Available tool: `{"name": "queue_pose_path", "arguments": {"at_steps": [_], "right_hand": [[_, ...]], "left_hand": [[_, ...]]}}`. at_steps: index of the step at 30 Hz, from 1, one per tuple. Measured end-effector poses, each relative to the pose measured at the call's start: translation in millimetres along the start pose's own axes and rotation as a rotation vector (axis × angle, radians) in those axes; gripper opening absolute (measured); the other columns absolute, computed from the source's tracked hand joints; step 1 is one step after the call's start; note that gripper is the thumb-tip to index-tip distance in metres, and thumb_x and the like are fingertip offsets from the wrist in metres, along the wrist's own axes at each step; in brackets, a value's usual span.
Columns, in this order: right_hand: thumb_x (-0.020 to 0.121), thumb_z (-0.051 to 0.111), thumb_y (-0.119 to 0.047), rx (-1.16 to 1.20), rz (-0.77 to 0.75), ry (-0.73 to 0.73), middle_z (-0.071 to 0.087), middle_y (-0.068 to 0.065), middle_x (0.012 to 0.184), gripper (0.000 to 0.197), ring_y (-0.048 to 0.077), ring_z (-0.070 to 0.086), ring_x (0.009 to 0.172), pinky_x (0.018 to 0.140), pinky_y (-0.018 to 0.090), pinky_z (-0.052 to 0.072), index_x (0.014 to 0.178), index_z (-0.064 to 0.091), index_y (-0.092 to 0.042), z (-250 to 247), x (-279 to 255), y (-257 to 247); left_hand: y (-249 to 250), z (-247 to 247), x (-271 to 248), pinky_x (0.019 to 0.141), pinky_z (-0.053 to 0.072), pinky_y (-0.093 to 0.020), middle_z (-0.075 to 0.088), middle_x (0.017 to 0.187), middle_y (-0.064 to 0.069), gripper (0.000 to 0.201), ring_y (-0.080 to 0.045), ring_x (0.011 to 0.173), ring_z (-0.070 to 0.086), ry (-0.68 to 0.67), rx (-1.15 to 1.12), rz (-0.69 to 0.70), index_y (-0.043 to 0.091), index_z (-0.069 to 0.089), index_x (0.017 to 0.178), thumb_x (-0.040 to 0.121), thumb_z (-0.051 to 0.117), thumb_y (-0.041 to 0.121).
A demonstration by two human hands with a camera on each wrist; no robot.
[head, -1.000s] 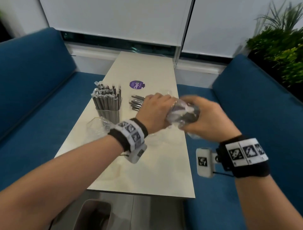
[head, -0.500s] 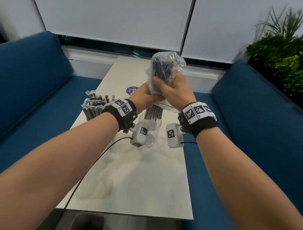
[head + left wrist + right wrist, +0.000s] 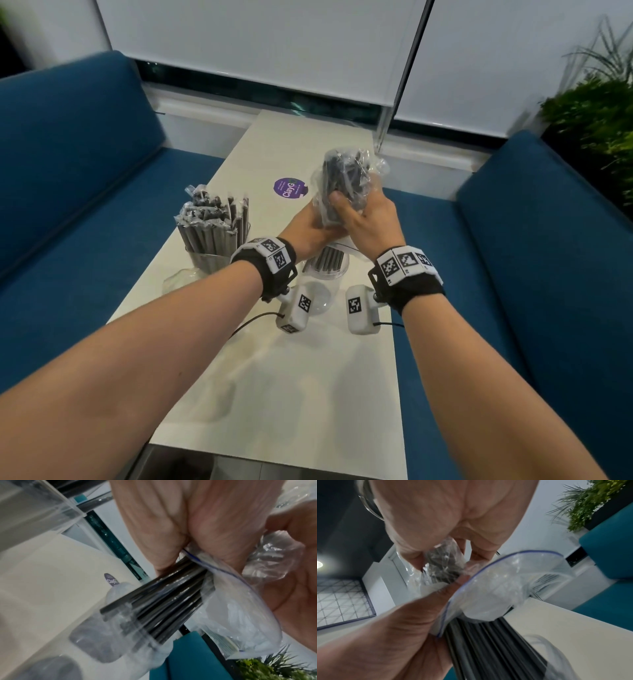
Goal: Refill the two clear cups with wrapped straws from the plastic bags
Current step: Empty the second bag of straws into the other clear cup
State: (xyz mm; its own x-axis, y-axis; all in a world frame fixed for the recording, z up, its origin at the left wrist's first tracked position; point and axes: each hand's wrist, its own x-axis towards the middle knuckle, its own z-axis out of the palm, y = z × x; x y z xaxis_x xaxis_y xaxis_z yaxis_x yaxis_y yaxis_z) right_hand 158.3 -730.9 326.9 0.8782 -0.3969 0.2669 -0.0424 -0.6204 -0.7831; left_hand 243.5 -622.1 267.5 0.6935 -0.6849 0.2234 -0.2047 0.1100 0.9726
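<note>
Both hands, left hand [image 3: 310, 229] & right hand [image 3: 368, 219], clutch the upended plastic bag [image 3: 344, 178], straws [image 3: 327, 262] hanging approx. vertical, tips directly above the near clear cup [image 3: 322, 291].

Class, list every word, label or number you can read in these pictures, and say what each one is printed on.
"ClayG": on the purple sticker on the table; its smaller print is too blurred to read.
Wristbands and wrist cameras: black-and-white code squares only, no words.
Straw bag: no readable print.
</note>
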Motion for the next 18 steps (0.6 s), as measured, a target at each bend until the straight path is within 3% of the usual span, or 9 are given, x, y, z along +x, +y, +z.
{"name": "queue_pose_path", "arguments": {"at_steps": [4,8,11,13,16,18], "right_hand": [[0.101,0.063,-0.029,0.051,-0.051,0.026,0.068,0.004,0.125,0.048,0.015,0.067,0.102,0.09,0.032,0.059,0.142,0.043,-0.014,-6.7,8.2,-8.3],[0.101,0.063,-0.027,0.049,-0.057,0.029,0.067,0.01,0.132,0.048,0.022,0.07,0.111,0.091,0.035,0.06,0.143,0.042,-0.015,-8.3,10.1,-6.7],[0.101,0.063,-0.028,0.033,-0.062,0.012,0.067,0.011,0.133,0.048,0.026,0.07,0.114,0.094,0.043,0.061,0.142,0.042,-0.016,-5.7,10.0,-1.6],[0.102,0.062,-0.029,0.001,-0.045,-0.006,0.068,0.011,0.132,0.047,0.026,0.07,0.113,0.092,0.038,0.06,0.143,0.043,-0.016,-4.3,9.6,2.5],[0.102,0.061,-0.032,0.007,-0.02,-0.036,0.069,0.011,0.131,0.048,0.026,0.071,0.11,0.092,0.039,0.06,0.144,0.043,-0.016,0.2,7.3,8.8],[0.102,0.06,-0.034,0.014,0.02,-0.068,0.07,0.01,0.129,0.048,0.024,0.07,0.106,0.09,0.035,0.058,0.144,0.043,-0.016,4.0,5.2,15.1]], "left_hand": [[17.4,-5.0,8.8,0.085,0.061,-0.03,0.076,0.099,0.001,0.02,-0.008,0.09,0.075,-0.01,0.11,0.042,0.02,0.069,0.105,0.089,0.077,0.011],[14.3,-0.4,14.8,0.089,0.061,-0.039,0.077,0.104,-0.001,0.035,-0.016,0.097,0.075,0.027,0.119,0.043,0.013,0.068,0.113,0.084,0.082,0.024],[3.0,3.8,17.6,0.081,0.059,-0.025,0.074,0.101,0.005,0.032,-0.003,0.092,0.074,0.043,0.07,0.036,0.014,0.064,0.113,0.087,0.076,0.001],[-2.5,5.9,17.3,0.076,0.056,-0.016,0.071,0.099,0.007,0.03,0.007,0.086,0.071,0.055,0.109,0.032,0.007,0.063,0.115,0.088,0.074,-0.002],[-12.2,3.7,12.2,0.075,0.054,-0.013,0.072,0.101,0.008,0.04,0.009,0.085,0.07,0.079,0.149,-0.004,0.001,0.062,0.123,0.087,0.079,0.008],[-17.3,1.0,5.7,0.082,0.057,-0.019,0.074,0.106,0.006,0.049,0.001,0.094,0.072,0.066,0.2,-0.068,0.008,0.062,0.128,0.086,0.082,0.021]]}}
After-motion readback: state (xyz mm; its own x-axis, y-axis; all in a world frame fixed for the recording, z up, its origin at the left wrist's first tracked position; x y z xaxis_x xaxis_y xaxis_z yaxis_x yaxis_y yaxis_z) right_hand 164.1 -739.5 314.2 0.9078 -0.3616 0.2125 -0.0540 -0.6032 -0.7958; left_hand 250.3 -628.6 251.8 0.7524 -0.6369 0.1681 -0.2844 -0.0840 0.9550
